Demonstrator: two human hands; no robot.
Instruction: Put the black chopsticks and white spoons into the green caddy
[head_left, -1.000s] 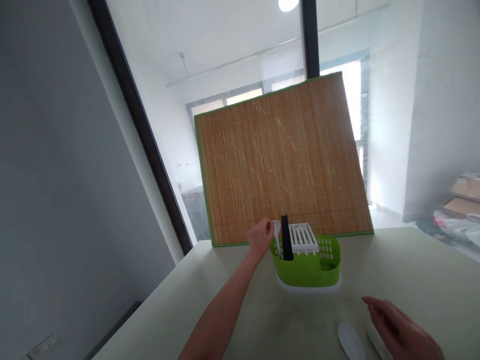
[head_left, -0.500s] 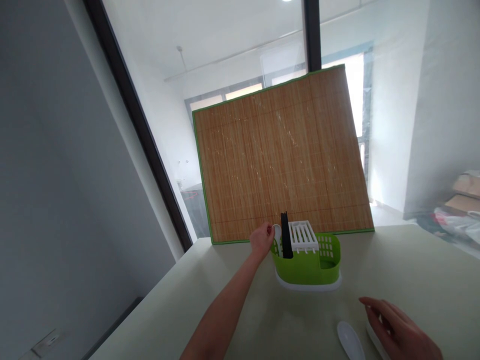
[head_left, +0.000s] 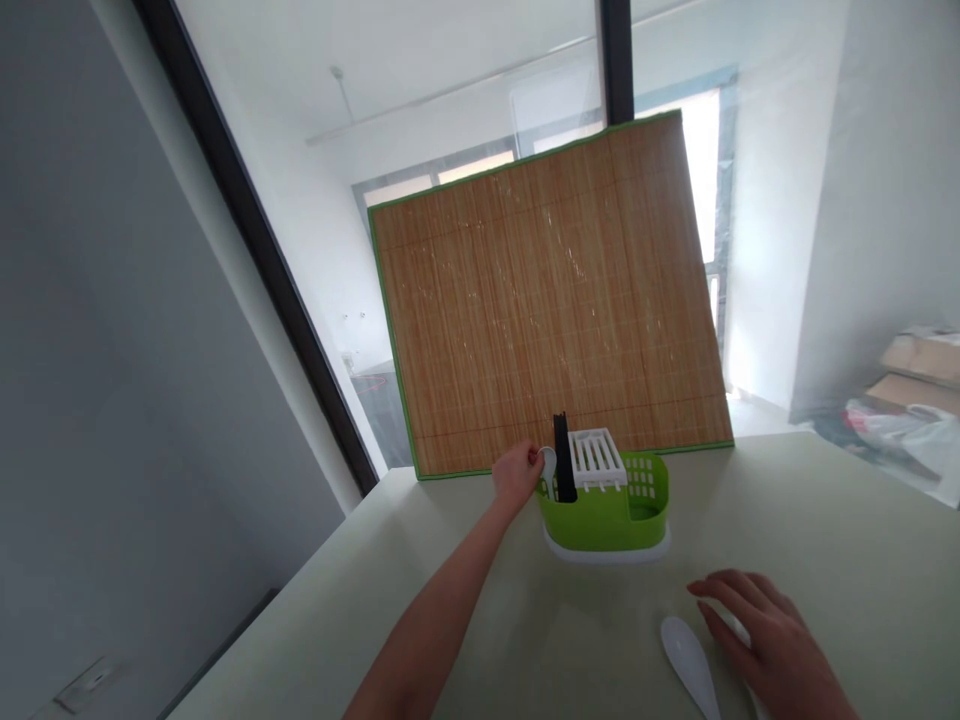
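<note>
My left hand [head_left: 519,474] is closed, thumb and fingers pinching the rim of a white spoon [head_left: 549,466]. That spoon stands upright in the left compartment of a green caddy [head_left: 600,525] with a white base. Right beside it rise black chopsticks or similar thin black sticks [head_left: 564,460]. A white slatted rack [head_left: 598,456] sits across the caddy's middle. Over the table at the lower right, my right hand [head_left: 765,630] has its thumb and fingers apart. It is above another white item, mostly hidden by it. Just left of this hand lies a white spoon [head_left: 688,660].
A bamboo mat [head_left: 547,300] with green edging leans against the glass behind the caddy. The pale table [head_left: 585,640] spreads beneath everything. Beyond the glass at right are cardboard boxes [head_left: 926,365] and plastic bags. A dark frame post [head_left: 619,60] stands behind the mat.
My right hand has spread its fingers over the white item. My left hand keeps hold of the spoon in the caddy. The whole view has shifted slightly.
</note>
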